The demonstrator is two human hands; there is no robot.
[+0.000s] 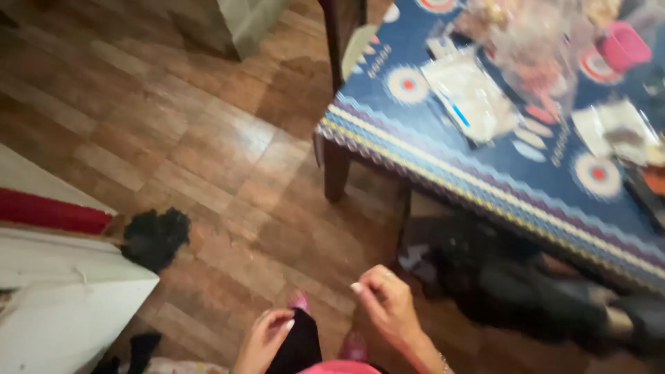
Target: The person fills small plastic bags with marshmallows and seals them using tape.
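Both my hands are low in the head view, above a wood-look floor (208, 152). My left hand (264, 341) has curled fingers that rest on a black garment (299, 346) at the bottom edge. My right hand (388, 305) hovers beside it with fingertips pinched together; whether it holds anything is too blurred to tell. Pink footwear (355, 345) shows under the hands.
A table with a blue patterned cloth (485, 173) fills the right, with plastic bags (471, 97) and a pink container (623, 45) on it. Dark clothes (499, 277) lie under it. A white unit (62, 305) stands at the left, a black rag (156, 235) beside it.
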